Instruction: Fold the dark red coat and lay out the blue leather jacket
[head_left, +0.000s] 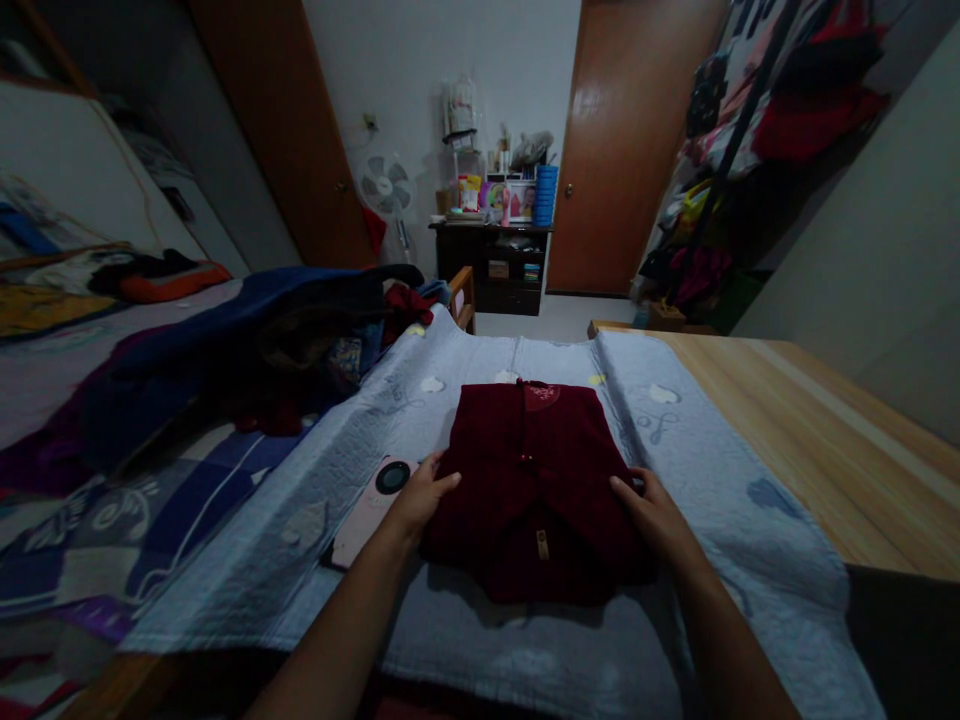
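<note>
A dark red garment, folded into a neat block with its collar and label toward me, lies on a light blue quilted cloth. My left hand grips its left edge, thumb on top and fingers tucked behind the fabric. At the opposite edge, my right hand holds the garment the same way, thumb over the cloth. Beside my left wrist is a pale pink flat case with a dark round spot, partly covered by my forearm.
Left of the cloth, a heap of dark clothes rests on a blue patterned bedspread. A bare wooden board extends on the right. Farther back stand a fan, a dark cabinet and a brown door. Clothes hang at right.
</note>
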